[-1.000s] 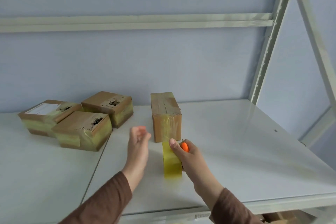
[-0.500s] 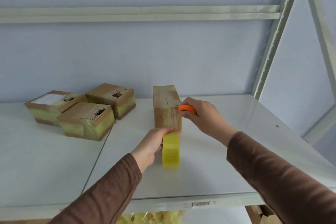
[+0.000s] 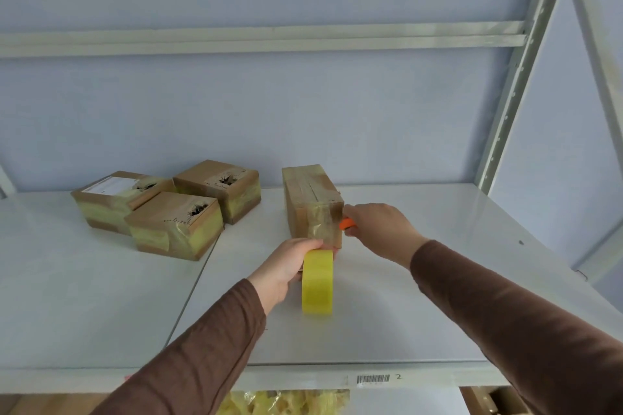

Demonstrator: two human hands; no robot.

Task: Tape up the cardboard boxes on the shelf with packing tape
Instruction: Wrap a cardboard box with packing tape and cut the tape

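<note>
Soft, even daylight filled the scene; the white shelf (image 3: 438, 280) carried a faint sheen at its right side. Shadows were weak. Wide-angle distortion bent the uprights (image 3: 512, 77); focus stayed fairly sharp.

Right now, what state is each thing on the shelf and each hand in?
Upright box: standing on the shelf, tape across its near face.
Tape roll: on edge, gripped by the left hand.
Orange tool: held in the right hand at the box's right side.
Three boxes: clustered at left, taped, tops torn.
</note>
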